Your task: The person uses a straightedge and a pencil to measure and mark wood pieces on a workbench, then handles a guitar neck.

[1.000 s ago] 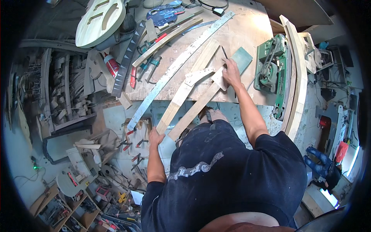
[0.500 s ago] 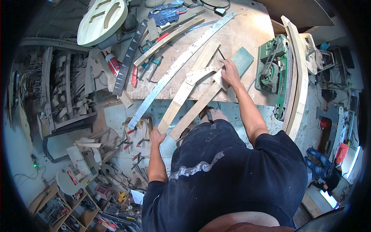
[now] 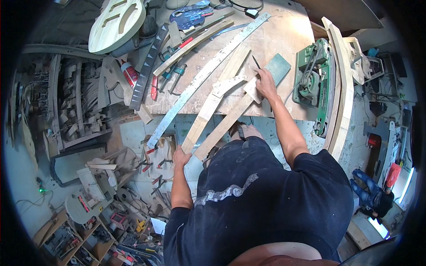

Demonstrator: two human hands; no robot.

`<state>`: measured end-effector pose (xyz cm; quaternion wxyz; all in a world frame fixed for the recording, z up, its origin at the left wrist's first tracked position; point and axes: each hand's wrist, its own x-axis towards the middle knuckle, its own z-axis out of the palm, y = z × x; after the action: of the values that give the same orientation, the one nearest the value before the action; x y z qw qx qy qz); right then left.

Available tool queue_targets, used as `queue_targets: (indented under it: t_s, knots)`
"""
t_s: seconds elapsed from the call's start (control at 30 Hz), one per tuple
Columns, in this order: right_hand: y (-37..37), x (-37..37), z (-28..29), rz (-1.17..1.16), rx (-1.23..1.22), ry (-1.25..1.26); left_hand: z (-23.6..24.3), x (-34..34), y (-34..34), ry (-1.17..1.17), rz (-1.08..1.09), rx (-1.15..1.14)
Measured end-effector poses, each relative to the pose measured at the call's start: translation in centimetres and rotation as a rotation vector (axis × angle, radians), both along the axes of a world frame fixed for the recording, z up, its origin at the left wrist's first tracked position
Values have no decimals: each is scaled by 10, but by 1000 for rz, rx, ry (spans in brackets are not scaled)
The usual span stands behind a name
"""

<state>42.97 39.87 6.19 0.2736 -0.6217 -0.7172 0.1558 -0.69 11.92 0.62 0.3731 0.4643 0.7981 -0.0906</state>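
My left hand (image 3: 181, 157) is closed round the near end of a long pale wooden blank (image 3: 205, 111), which overhangs the bench's front edge. A headstock-shaped wooden piece (image 3: 227, 85) lies across that blank. My right hand (image 3: 266, 84) pinches a dark, thin pencil-like stick (image 3: 256, 61), its point upward and away from the wood. Beneath this hand is the wider, angled end of a second wooden blank (image 3: 227, 122), lying beside the first. A flat green rectangular piece (image 3: 280, 66) lies just beyond my right hand.
A paint-worn straightedge (image 3: 208, 75) lies to the left on the bench (image 3: 284, 33), near clamps (image 3: 178, 72) and a curved wooden strip (image 3: 193, 48). A green belt sander (image 3: 313, 73) stands at right. A guitar body (image 3: 116, 26) sits far left. Another person (image 3: 372, 195) is at far right.
My right hand and the dark stick have shifted very slightly to the right. My left hand stays on the blank's end. The person at far right has moved a little.
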Motion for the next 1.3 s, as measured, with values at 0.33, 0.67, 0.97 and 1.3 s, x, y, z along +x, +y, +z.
queue_targets:
  t_s: [0.33, 0.67, 0.97, 1.3]
  knots:
    - [-5, 1, 2, -8, -113, 11, -1, 1, -3, 8, -9, -1]
    - [-7, 0, 4, -2, -50, 1, 1, 3, -2, -9, 9, 16]
    - [-8, -1, 1, 2, -32, 10, -7, 0, -4, -18, 3, 27]
    - [-4, 0, 1, 10, -57, 13, -7, 2, -4, -3, 1, -8]
